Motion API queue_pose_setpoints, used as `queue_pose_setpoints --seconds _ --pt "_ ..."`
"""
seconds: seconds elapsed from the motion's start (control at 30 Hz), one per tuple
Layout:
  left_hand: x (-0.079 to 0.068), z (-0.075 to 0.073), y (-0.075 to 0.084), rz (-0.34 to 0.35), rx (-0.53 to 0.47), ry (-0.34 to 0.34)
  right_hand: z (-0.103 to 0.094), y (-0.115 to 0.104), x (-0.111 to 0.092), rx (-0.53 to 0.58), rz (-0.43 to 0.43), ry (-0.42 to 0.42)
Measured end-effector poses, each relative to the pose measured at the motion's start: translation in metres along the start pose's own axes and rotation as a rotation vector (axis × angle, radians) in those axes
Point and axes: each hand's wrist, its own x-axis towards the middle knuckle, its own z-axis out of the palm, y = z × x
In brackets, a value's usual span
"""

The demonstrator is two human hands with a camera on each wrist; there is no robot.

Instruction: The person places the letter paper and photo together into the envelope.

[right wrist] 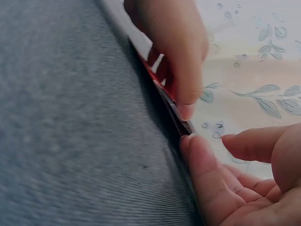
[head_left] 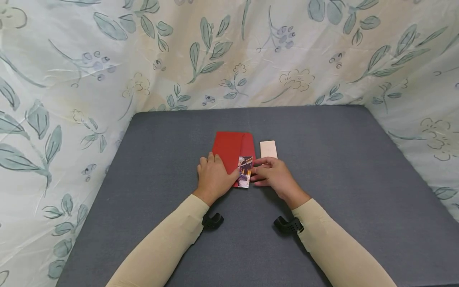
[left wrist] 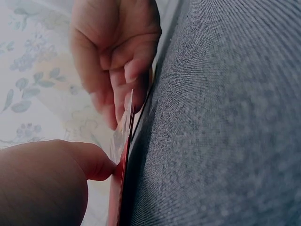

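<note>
A red envelope [head_left: 229, 144] lies on the dark grey table with its flap side to the right. On its lower right part is a small printed picture card [head_left: 245, 172], slightly raised from the envelope in the left wrist view. My left hand [head_left: 214, 175] rests on the envelope's left side, fingers spread, and its thumb [left wrist: 96, 162] presses near the card's left edge. From the right, my right hand [head_left: 275, 175] touches the card's right edge with its fingertips, the thumb [right wrist: 251, 143] standing apart from them. Whether the card's lower layers are inside the envelope is hidden.
Just beyond my right hand, a small pale pink card [head_left: 268, 149] lies on the grey table [head_left: 333, 159], partly covered by the fingers. A leaf-patterned cloth [head_left: 251, 52] hangs behind the table and along both sides.
</note>
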Motion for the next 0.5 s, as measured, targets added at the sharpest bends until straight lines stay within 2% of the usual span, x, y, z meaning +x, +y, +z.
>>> queue_pose_setpoints --seconds 0.5 --pt "0.007 -0.004 0.007 -0.037 0.003 -0.034 -0.01 -0.013 0.002 0.056 0.058 -0.088"
